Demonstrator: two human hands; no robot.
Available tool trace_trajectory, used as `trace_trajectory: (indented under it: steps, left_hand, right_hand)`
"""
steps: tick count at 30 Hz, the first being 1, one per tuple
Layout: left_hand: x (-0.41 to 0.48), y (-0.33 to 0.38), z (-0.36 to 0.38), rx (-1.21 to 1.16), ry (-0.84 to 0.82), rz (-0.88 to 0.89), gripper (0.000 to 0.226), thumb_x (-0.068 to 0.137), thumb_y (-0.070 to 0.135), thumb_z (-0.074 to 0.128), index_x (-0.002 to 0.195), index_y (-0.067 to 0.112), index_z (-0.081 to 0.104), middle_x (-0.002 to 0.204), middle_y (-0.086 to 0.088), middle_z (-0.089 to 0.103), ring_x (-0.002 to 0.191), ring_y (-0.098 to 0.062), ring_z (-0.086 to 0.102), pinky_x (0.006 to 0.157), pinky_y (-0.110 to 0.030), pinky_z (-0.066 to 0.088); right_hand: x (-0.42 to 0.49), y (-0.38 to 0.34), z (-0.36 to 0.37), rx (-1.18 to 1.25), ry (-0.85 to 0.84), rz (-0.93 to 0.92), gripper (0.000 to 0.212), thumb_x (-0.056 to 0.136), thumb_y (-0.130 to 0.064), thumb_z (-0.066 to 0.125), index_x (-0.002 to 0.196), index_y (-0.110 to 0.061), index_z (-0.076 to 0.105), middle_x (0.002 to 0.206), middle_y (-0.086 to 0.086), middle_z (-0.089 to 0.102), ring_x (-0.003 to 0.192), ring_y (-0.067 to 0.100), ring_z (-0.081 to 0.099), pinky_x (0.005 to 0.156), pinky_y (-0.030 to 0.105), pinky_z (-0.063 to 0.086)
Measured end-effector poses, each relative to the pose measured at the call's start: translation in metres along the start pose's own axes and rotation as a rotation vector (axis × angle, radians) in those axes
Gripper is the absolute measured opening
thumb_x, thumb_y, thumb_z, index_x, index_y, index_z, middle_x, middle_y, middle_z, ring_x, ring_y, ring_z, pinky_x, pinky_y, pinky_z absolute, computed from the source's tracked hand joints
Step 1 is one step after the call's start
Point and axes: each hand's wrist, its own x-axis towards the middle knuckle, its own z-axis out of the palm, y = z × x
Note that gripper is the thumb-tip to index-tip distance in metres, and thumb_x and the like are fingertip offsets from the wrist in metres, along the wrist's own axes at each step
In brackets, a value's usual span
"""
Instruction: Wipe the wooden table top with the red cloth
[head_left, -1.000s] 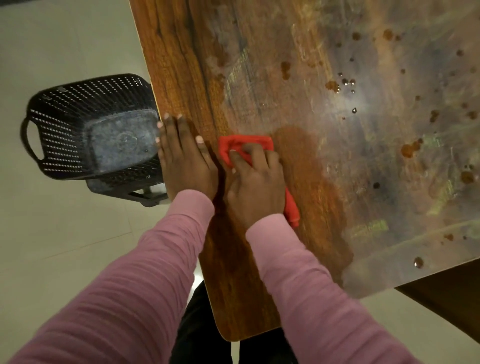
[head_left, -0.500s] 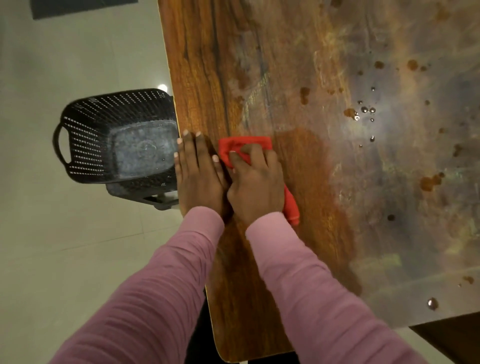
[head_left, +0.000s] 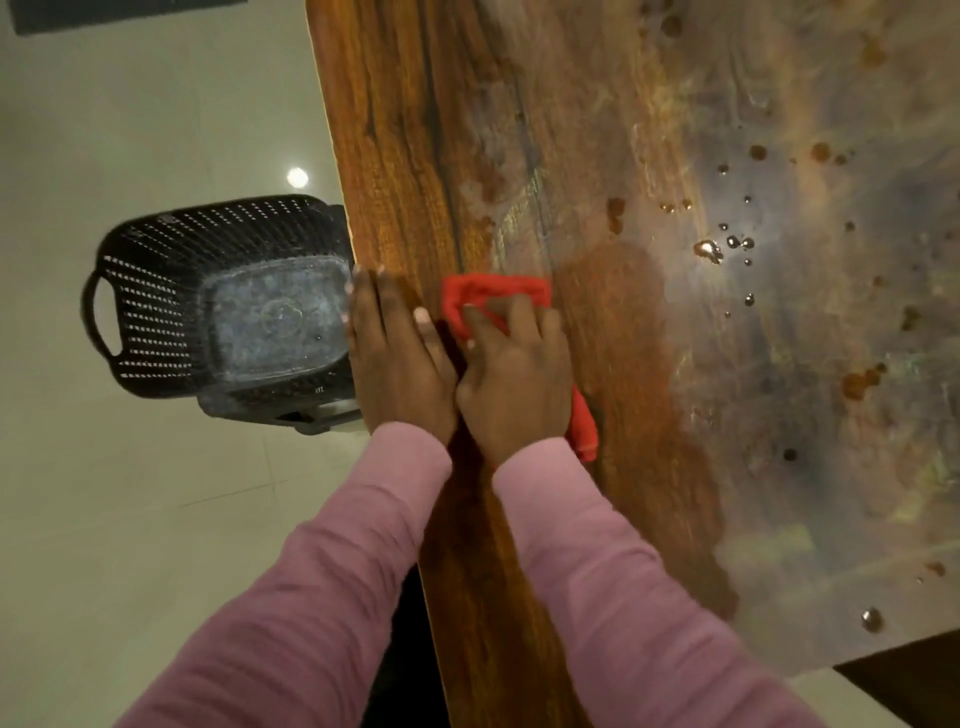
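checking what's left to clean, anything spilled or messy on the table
Yes: brown spots and shiny droplets dot the table to the right of the cloth, on a dull, smeared area that looks unwiped.

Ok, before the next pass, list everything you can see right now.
wooden table top: one, brown, centre and right
red cloth: one, red, on the table under the right hand
spots and droplets: many, brown or clear, scattered over the table's right part
basket: one, black, perforated, left of the table edge
floor: pale tiles, left side
sleeves: two, pink, lower frame
left hand: flat on the table edge, beside the cloth
right hand: grips the red cloth against the table
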Motion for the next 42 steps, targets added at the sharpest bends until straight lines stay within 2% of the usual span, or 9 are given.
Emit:
trace_trajectory:
  steps: [4, 8, 10, 17, 24, 31, 38, 40, 42]
  left_hand:
    - [0.070, 0.007, 0.001, 0.085, 0.003, 0.067, 0.051, 0.102, 0.025, 0.022, 0.150, 0.008, 0.020, 0.159, -0.010, 0.015, 0.146, -0.026, 0.009, 0.120, -0.035, 0.002]
    - [0.109, 0.006, 0.005, 0.119, -0.003, 0.089, 0.051, 0.102, 0.025, 0.021, 0.150, 0.009, 0.020, 0.159, -0.009, 0.014, 0.147, -0.025, 0.008, 0.120, -0.035, 0.004]
    - [0.110, 0.005, 0.008, 0.125, -0.015, 0.104, 0.051, 0.102, 0.025, 0.021, 0.150, 0.009, 0.019, 0.159, -0.009, 0.014, 0.147, -0.025, 0.007, 0.119, -0.034, 0.001]
    - [0.110, 0.004, 0.010, 0.127, -0.028, 0.108, 0.051, 0.102, 0.024, 0.021, 0.151, 0.009, 0.017, 0.160, -0.010, 0.010, 0.147, -0.024, 0.004, 0.119, -0.032, -0.002]
    - [0.108, 0.004, 0.010, 0.162, -0.049, 0.125, 0.052, 0.102, 0.026, 0.018, 0.151, 0.008, 0.015, 0.160, -0.010, 0.010, 0.147, -0.024, 0.003, 0.120, -0.035, -0.001]
    - [0.112, 0.005, 0.012, 0.171, -0.052, 0.106, 0.053, 0.100, 0.023, 0.022, 0.150, 0.006, 0.018, 0.159, -0.013, 0.013, 0.147, -0.026, 0.007, 0.120, -0.035, 0.000]
    - [0.111, 0.005, 0.013, 0.164, -0.046, 0.112, 0.053, 0.101, 0.024, 0.023, 0.150, 0.007, 0.016, 0.159, -0.011, 0.012, 0.147, -0.024, 0.005, 0.119, -0.034, -0.003]
    - [0.111, 0.004, 0.012, 0.156, -0.043, 0.107, 0.053, 0.100, 0.023, 0.023, 0.150, 0.006, 0.018, 0.159, -0.012, 0.013, 0.147, -0.025, 0.007, 0.119, -0.034, -0.003]
    - [0.112, 0.004, 0.013, 0.149, -0.059, 0.107, 0.054, 0.099, 0.025, 0.021, 0.150, 0.005, 0.016, 0.159, -0.013, 0.012, 0.147, -0.026, 0.007, 0.119, -0.035, -0.002]
  right_hand:
    - [0.022, 0.018, -0.003, -0.024, 0.036, -0.059, 0.040, 0.079, -0.020, 0.043, 0.106, -0.013, 0.072, 0.104, 0.012, 0.064, 0.092, 0.037, 0.054, 0.075, 0.041, 0.046]
    - [0.063, 0.039, -0.012, -0.138, 0.161, 0.313, 0.033, 0.077, -0.013, 0.052, 0.104, -0.019, 0.072, 0.107, 0.011, 0.060, 0.100, 0.036, 0.051, 0.087, 0.039, 0.037]
    - [0.065, 0.029, -0.008, -0.117, 0.166, 0.375, 0.032, 0.077, -0.013, 0.053, 0.102, -0.018, 0.072, 0.107, 0.011, 0.059, 0.101, 0.035, 0.049, 0.088, 0.038, 0.037]
    - [0.049, -0.009, 0.013, 0.001, 0.004, -0.063, 0.032, 0.082, -0.021, 0.049, 0.102, -0.013, 0.072, 0.103, 0.011, 0.063, 0.091, 0.034, 0.053, 0.073, 0.043, 0.046]
    - [0.109, 0.029, -0.003, -0.091, 0.191, 0.383, 0.032, 0.078, -0.012, 0.052, 0.102, -0.016, 0.072, 0.106, 0.009, 0.060, 0.103, 0.035, 0.049, 0.084, 0.042, 0.046]
    - [0.093, -0.008, 0.019, 0.000, -0.009, -0.105, 0.036, 0.080, -0.019, 0.046, 0.104, -0.014, 0.071, 0.104, 0.008, 0.064, 0.092, 0.034, 0.052, 0.075, 0.044, 0.046]
    - [0.155, 0.030, 0.003, -0.103, 0.156, 0.349, 0.033, 0.084, -0.012, 0.052, 0.111, -0.018, 0.070, 0.116, 0.006, 0.058, 0.111, 0.031, 0.045, 0.093, 0.039, 0.041]
    - [0.149, 0.004, 0.011, -0.085, 0.137, 0.310, 0.034, 0.082, -0.015, 0.049, 0.108, -0.018, 0.070, 0.113, 0.007, 0.059, 0.107, 0.033, 0.047, 0.090, 0.041, 0.042]
    - [0.134, -0.021, 0.022, -0.040, 0.069, 0.109, 0.041, 0.079, -0.022, 0.039, 0.103, -0.015, 0.072, 0.106, 0.009, 0.061, 0.098, 0.034, 0.051, 0.081, 0.041, 0.044]
